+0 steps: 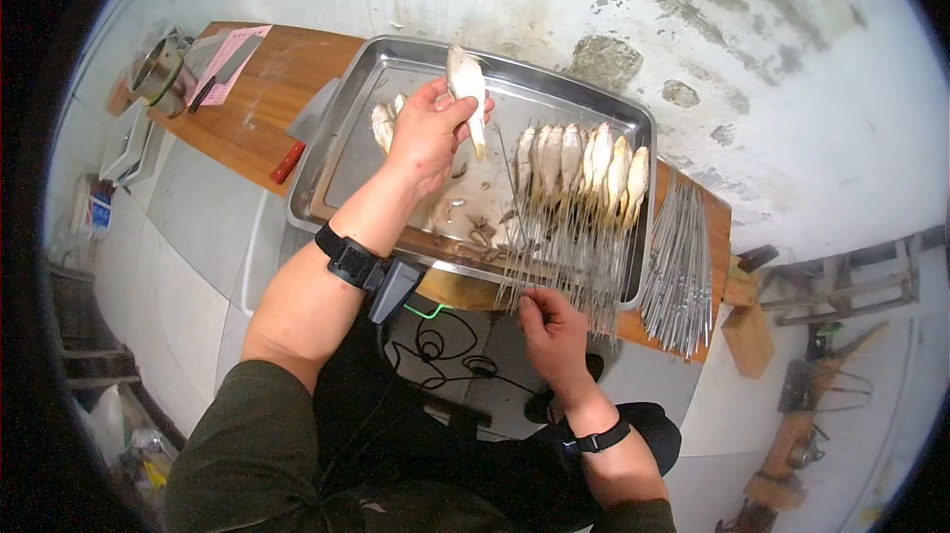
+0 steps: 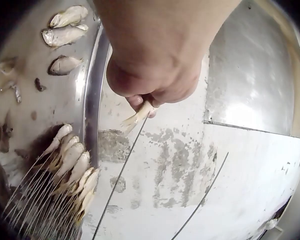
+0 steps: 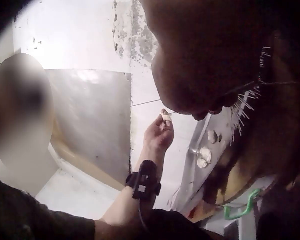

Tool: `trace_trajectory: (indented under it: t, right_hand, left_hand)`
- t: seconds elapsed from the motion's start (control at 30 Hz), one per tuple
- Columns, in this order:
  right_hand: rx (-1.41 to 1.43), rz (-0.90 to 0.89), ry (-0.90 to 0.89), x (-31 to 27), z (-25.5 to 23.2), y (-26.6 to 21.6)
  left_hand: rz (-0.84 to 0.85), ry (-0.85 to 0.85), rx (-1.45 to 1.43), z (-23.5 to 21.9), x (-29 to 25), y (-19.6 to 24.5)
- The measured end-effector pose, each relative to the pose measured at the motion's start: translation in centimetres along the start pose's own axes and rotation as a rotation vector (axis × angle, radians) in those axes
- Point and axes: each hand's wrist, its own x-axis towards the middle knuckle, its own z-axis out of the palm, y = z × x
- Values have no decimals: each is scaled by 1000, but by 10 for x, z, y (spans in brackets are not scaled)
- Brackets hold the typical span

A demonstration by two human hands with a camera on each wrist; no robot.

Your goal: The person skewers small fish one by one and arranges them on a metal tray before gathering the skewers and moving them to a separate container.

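My left hand (image 1: 426, 132) holds a small pale fish (image 1: 467, 83) above the metal tray (image 1: 361, 78), belly side showing and tail down. In the left wrist view its tail (image 2: 135, 119) pokes out below the fingers, where the upper end of a thin metal skewer (image 2: 121, 172) meets it. My right hand (image 1: 554, 330), at the tray's front edge, pinches metal skewers; a second one (image 2: 202, 199) points upward beside the first. Close by, a row of skewered fish (image 1: 571, 162) lies in the tray's right half. Loose fish (image 1: 382, 125) lie at its left side.
A bundle of bare skewers (image 1: 678, 266) lies right of the tray on the wooden board (image 1: 257, 102). To the left are a knife (image 1: 228, 68) on pink paper, a red handle (image 1: 287, 163) and a metal pot (image 1: 163, 78). Scraps (image 1: 480, 236) litter the tray.
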Motion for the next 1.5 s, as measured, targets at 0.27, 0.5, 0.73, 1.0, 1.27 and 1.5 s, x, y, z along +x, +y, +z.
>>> trace_trajectory:
  t: [0.27,0.5,0.73,1.0,1.27,1.5]
  right_hand:
    - [-22,-46,27,4,13,14]
    - [-111,-80,47,8,18,18]
    - [-141,-113,91,12,23,14]
    - [-151,-118,79,14,24,8]
    - [-126,-109,92,20,24,13]
    - [-122,-89,75,20,23,13]
  left_hand:
    - [-34,-13,35,3,-5,6]
    - [-56,-17,-28,-2,-1,5]
    - [-108,-74,-57,-3,-3,2]
    - [-92,-76,-179,-7,1,-5]
    - [-135,-83,-203,-4,-2,-4]
    - [-137,-65,-269,-8,2,-4]
